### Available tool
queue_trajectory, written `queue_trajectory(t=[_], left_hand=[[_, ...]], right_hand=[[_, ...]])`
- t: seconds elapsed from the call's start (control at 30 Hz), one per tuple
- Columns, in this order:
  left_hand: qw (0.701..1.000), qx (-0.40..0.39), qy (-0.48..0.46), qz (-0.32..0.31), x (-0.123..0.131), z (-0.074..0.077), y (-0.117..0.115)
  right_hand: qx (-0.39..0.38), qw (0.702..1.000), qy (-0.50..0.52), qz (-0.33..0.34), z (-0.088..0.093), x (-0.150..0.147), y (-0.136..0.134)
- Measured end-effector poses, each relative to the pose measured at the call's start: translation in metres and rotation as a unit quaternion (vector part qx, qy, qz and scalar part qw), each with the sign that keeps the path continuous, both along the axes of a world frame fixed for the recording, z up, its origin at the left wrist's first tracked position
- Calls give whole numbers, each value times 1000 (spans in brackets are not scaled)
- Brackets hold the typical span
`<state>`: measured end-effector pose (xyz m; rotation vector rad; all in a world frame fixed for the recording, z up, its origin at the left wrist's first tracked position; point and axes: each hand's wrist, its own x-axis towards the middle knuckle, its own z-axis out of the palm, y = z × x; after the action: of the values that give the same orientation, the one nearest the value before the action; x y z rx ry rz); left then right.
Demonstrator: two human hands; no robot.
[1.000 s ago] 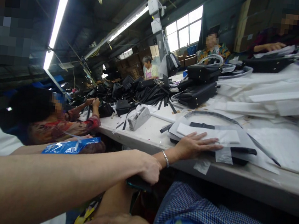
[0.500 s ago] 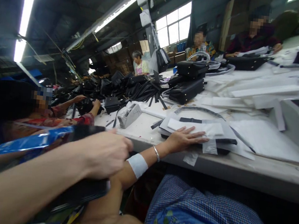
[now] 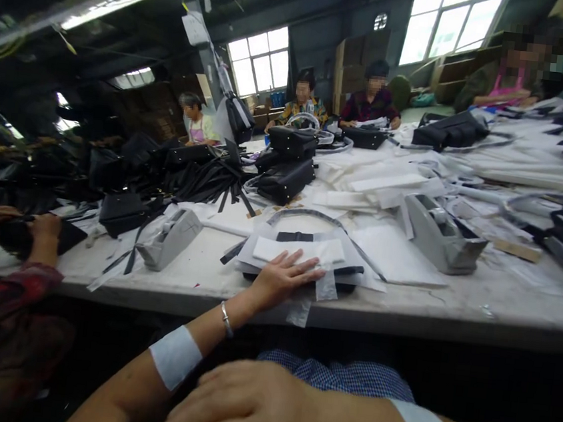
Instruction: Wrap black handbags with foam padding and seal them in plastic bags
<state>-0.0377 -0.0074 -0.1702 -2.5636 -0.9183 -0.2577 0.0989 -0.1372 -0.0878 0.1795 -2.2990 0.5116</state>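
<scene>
My left hand (image 3: 287, 275) lies flat with fingers spread on a folded white paper (image 3: 302, 248). That paper rests on a black handbag (image 3: 348, 286) at the table's front edge. A wrapped strap handle (image 3: 306, 215) arches behind it. Strips of clear tape (image 3: 326, 286) hang at the bag's front by my fingertips. My right hand (image 3: 241, 401) crosses low in front of my body, over my left arm. It is blurred and its fingertips are hidden, so its grip cannot be made out.
Grey tape dispensers (image 3: 171, 236) (image 3: 442, 235) stand left and right of the bag. Behind are stacked black bags (image 3: 286, 164), black straps (image 3: 209, 176) and white sheets (image 3: 391, 269). At the left, a co-worker's hands (image 3: 46, 226) handle black material. Other people sit across the table.
The view has swung right. Another person's forearm and a blue packet at the lower left have left the view. My right hand has come into clearer sight; my left hand stays on the paper.
</scene>
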Motion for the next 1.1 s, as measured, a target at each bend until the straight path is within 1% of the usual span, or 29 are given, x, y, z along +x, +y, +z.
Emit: queue_trajectory(t=[0.03, 0.07, 0.13, 0.2, 0.23, 0.27, 0.3, 0.37, 0.43, 0.5, 0.57, 0.63, 0.7, 0.8, 0.87, 0.97, 1.1], left_hand=[[1000, -2, -5, -3, 0, -1, 1], [1000, -3, -11, -6, 0, -2, 1], [1000, -6, -25, -8, -1, -4, 2], [999, -11, -35, -11, -1, -5, 3], [999, -15, -39, -13, -1, -5, 3], [999, -18, -43, -14, -1, -5, 3], [999, -20, -47, -17, -1, -5, 3], [998, -22, -54, -20, -2, -5, 4], [998, -21, -61, -22, -1, -5, 4], [997, -19, -65, -24, -1, -5, 4], [998, -15, -64, -24, 0, -5, 4], [998, -11, -60, -26, 0, -6, 5], [998, -7, -64, -26, 0, -8, 5], [997, -2, -76, -28, 0, -9, 6], [997, -1, -74, -29, 0, -8, 6], [998, -1, -61, -26, 0, -7, 5], [998, 1, -56, -23, 0, -7, 5]], right_hand=[[0, 999, 24, -39, -3, 17, 15], [1, 995, 43, -94, -7, 37, 30], [18, 973, 63, -220, -18, 81, 54], [25, 941, 54, -333, -32, 119, 70], [21, 929, 44, -367, -41, 134, 74], [15, 921, 39, -388, -50, 143, 75], [11, 918, 31, -395, -61, 148, 75], [22, 924, 8, -381, -84, 143, 70], [55, 932, -29, -357, -108, 124, 67], [82, 932, -70, -347, -129, 100, 68], [90, 926, -89, -355, -145, 78, 74], [83, 925, -64, -364, -155, 63, 83], [65, 928, -16, -367, -158, 55, 91], [34, 926, 17, -375, -153, 58, 95], [28, 923, 21, -384, -147, 66, 92], [23, 925, 17, -378, -139, 86, 84], [-7, 931, 4, -366, -135, 114, 71]])
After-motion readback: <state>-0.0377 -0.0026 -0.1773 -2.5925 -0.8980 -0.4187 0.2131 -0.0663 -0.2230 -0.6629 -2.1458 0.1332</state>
